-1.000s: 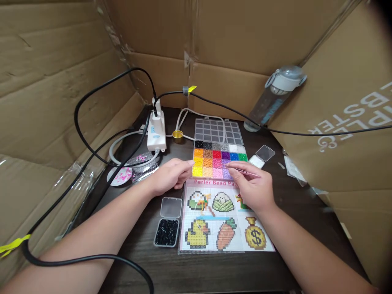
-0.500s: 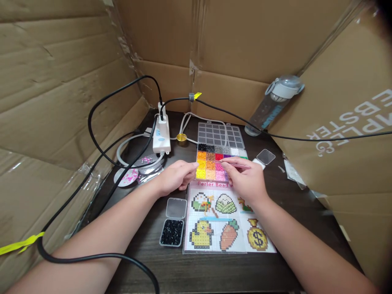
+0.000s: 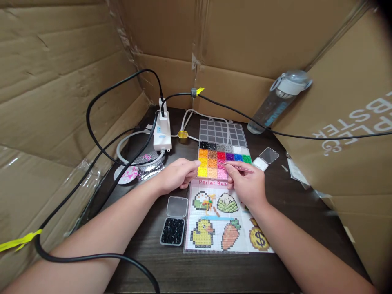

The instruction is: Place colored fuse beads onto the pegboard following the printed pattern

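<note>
My right hand (image 3: 248, 183) pinches slim pinkish tweezers (image 3: 241, 168), pointed left over the pink and red compartments of a bead box (image 3: 213, 179). Whether a bead sits at the tips is too small to tell. My left hand (image 3: 180, 175) is closed at the box's left edge, thumb and forefinger by the yellow-orange beads; its other fingers curl underneath. The box's clear gridded lid (image 3: 223, 132) lies open at the back. In front is a pattern sheet (image 3: 217, 222) with a duck, a carrot and other pixel pictures, partly covered by my right forearm; several loose coloured pieces lie on it.
A small case of black beads (image 3: 172, 231) stands open at left of the sheet; a case of white beads (image 3: 260, 163) is at right. Behind are a power strip (image 3: 162, 139), a gold cup (image 3: 183, 136) and a bottle (image 3: 275, 104). A black cable (image 3: 101, 256) crosses my left forearm.
My right hand with the tweezers has drawn slightly toward me, uncovering the purple, blue and green compartments. My left hand stays at the box's edge. The view has shifted a little.
</note>
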Demonstrator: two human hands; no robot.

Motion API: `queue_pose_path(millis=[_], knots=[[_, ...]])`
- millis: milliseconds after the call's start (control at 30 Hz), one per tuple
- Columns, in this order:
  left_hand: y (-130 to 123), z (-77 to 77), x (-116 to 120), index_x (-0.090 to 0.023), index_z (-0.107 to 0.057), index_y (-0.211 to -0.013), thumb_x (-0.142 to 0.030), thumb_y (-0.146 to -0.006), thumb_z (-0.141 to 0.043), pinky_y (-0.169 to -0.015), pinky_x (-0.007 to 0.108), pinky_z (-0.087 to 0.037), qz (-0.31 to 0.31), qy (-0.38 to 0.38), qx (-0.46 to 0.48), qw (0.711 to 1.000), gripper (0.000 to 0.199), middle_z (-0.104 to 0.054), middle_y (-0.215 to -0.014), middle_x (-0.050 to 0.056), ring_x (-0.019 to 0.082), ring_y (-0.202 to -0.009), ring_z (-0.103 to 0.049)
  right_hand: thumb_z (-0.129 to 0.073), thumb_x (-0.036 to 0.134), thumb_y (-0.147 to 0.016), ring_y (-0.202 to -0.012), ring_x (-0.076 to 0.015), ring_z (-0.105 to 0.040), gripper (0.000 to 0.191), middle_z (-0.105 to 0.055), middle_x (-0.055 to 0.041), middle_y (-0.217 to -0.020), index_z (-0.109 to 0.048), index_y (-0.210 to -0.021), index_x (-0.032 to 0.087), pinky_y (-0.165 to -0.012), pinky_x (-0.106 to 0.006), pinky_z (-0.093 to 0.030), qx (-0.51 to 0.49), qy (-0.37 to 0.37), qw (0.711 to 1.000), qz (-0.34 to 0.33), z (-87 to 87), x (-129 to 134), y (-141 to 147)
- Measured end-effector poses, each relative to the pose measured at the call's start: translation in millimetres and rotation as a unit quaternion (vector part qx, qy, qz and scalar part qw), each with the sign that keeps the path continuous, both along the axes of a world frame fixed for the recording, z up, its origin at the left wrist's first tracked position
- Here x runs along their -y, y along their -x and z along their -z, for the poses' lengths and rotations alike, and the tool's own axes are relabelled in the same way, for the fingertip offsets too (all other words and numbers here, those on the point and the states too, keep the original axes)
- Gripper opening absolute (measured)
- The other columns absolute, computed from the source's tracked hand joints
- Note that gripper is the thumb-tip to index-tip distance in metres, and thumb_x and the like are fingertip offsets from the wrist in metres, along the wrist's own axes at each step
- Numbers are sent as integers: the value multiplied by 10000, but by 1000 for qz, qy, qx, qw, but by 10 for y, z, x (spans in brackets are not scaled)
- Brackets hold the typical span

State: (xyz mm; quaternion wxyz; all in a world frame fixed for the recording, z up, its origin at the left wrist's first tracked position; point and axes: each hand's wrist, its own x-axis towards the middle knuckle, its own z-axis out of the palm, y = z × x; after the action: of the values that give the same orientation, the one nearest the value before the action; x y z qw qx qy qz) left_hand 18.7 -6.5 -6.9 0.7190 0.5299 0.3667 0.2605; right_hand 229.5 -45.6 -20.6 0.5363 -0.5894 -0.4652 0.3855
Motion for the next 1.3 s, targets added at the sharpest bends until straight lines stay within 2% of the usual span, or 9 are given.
queue_pose_path(millis=[100, 433, 767, 967, 1067, 1133, 1300], knots=[[-3, -3, -4, -207, -252, -503, -339, -987, -402, -417, 210, -231, 3, -4, -2, 1000, 524, -186, -508, -67, 77, -444, -189, -736, 313, -784, -351, -96, -549, 189, -588, 33, -507, -756, -865, 144, -351, -235, -460, -4, 4, 1000, -7, -2, 9, -13], [-9, -14, -8, -204, -253, -504, -374, -966, -448, -413, 199, -239, -2, -7, 0, 1000, 529, -187, -510, -68, 75, -443, -192, -748, 341, -768, -336, -90, -506, 223, -583, 32, -514, -748, -876, 146, -335, -251, -433, -3, 32, 999, -12, -36, -2, 7], [-14, -26, 1, -202, -267, -499, -347, -973, -427, -416, 201, -247, -2, -10, -2, 1000, 521, -198, -509, -65, 76, -442, -206, -759, 356, -757, -359, -75, -501, 245, -679, -20, -638, -761, -879, 144, -345, -250, -446, 6, 39, 999, -12, -51, -3, 17], [-13, -22, -6, -202, -274, -498, -346, -974, -420, -413, 206, -242, 1, -12, -1, 1000, 518, -201, -503, -64, 77, -435, -210, -774, 352, -735, -381, -71, -487, 254, -664, -17, -619, -765, -864, 134, -344, -237, -436, -7, 51, 999, 7, -85, -7, 35], [-9, -3, -12, -204, -266, -503, -364, -976, -428, -413, 204, -251, 6, -18, 0, 1000, 525, -201, -508, -64, 75, -435, -217, -772, 350, -739, -385, -70, -473, 246, -603, 15, -534, -765, -861, 137, -344, -219, -424, -19, 48, 999, 8, -129, 28, 39], [-9, 9, -14, -204, -263, -502, -365, -979, -424, -410, 202, -253, 7, -22, -1, 1000, 528, -195, -508, -65, 74, -434, -217, -773, 353, -741, -375, -70, -467, 244, -563, 33, -483, -765, -858, 138, -342, -210, -418, -28, 63, 997, -26, -152, 70, 38], [-14, 27, -10, -203, -271, -506, -377, -979, -439, -408, 199, -271, 3, -31, -1, 1000, 531, -202, -503, -64, 75, -430, -228, -805, 367, -704, -394, -85, -511, 233, -608, 10, -507, -769, -787, 152, -358, -218, -448, -37, 126, 973, -189, -142, 172, -5]])
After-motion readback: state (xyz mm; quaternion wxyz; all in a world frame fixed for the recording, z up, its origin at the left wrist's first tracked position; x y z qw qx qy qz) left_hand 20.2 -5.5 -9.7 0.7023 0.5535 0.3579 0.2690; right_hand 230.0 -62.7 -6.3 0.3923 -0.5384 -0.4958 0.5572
